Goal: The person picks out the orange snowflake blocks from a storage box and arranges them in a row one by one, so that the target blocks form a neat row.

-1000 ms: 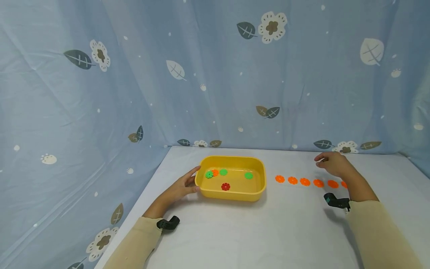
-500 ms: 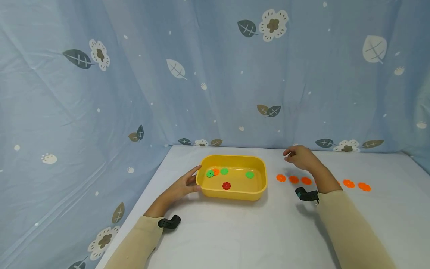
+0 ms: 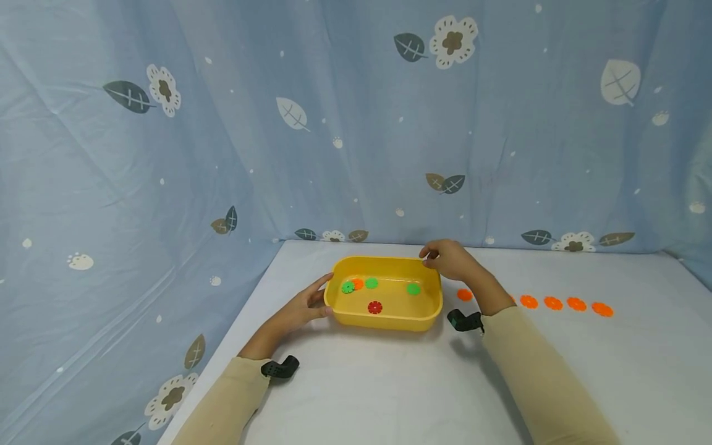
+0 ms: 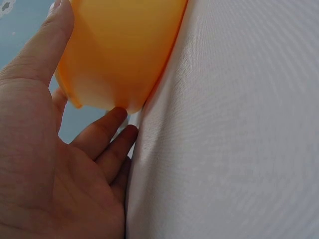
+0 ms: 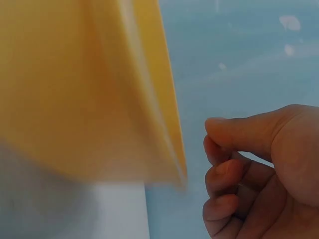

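Observation:
A yellow plastic tray (image 3: pixel 384 324) stands on the white table, with a few flower-shaped discs inside. Among them are a red disc (image 3: pixel 375 307), an orange disc (image 3: pixel 357 283) and green discs, one of them at the right (image 3: pixel 413 288). My left hand (image 3: pixel 300 308) grips the tray's left end, thumb and fingers spread around it; the left wrist view shows its fingertips against the tray wall (image 4: pixel 119 55). At the far right corner of the tray hovers my right hand (image 3: pixel 452 259), fingers loosely bent. Nothing shows in its fingers in the right wrist view.
A row of orange discs (image 3: pixel 553 303) runs along the table right of the tray; my right forearm covers part of it. Patterned blue cloth (image 3: pixel 334 123) hangs behind and to the left. Black cameras are strapped to both wrists, the right one (image 3: pixel 466 321) near the tray.
My right hand has swept left from over the row of orange discs to the tray's far right corner. My left hand stays on the tray, and the discs lie as before.

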A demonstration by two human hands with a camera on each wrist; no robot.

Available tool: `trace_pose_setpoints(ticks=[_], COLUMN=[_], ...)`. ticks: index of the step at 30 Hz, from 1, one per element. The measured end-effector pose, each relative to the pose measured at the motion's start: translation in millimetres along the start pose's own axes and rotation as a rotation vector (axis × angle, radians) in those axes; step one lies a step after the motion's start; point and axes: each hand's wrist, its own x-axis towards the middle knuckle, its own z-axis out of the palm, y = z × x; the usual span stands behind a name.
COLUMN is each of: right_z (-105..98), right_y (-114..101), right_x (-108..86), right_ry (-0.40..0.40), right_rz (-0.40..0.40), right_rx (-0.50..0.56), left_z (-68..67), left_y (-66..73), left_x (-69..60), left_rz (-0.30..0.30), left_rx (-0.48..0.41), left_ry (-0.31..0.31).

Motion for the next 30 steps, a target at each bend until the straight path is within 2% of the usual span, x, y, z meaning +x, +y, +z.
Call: trace_pose_setpoints(ticks=[2, 4, 9, 11, 14, 21, 27, 30], right_z=[8.1, 16.0, 34.0, 40.9, 51.8, 82.9, 104.3, 112.7], right_y=[-6.1, -12.3, -27.1, -32.9, -42.5, -60.5, -72.1, -74.1], right_x=[4.5, 8.7, 17.7, 19.4, 20.4, 23.7, 22.5, 22.4], right_ry=[-0.011, -0.020, -0.047, -0.065, -0.095, -0.135, -0.273, -0.312], right_rz=[-0.018, -0.039, -0.097, -0.115, -0.131, -0.089, -0.021, 0.014], right_rx=[-0.001, 0.000, 0.014, 0.010, -0.014, -0.110, -0.209, -0.245], left_z=[-1.1, -1.2, -0.7, -0.7, -0.5, -0.7, -0.4, -1.6], left_y=[-2.4, 5.4, 7.8, -0.5, -1.3, -1.2, 0.1, 0.0], left_x=[-0.6, -4.1, -4.3, -1.0, -0.7, 1.4, 1.6, 0.7], left_rz=[0.008, 0.010, -0.013, -0.017, -0.010, -0.013, -0.014, -0.011], left_rx=[-0.002, -0.008, -0.016, -0.013, -0.010, 0.000, -0.001, 0.007], left_ry=[-0.006, -0.017, -0.020, -0.012, -0.007, 0.002, -0.009, -0.007])
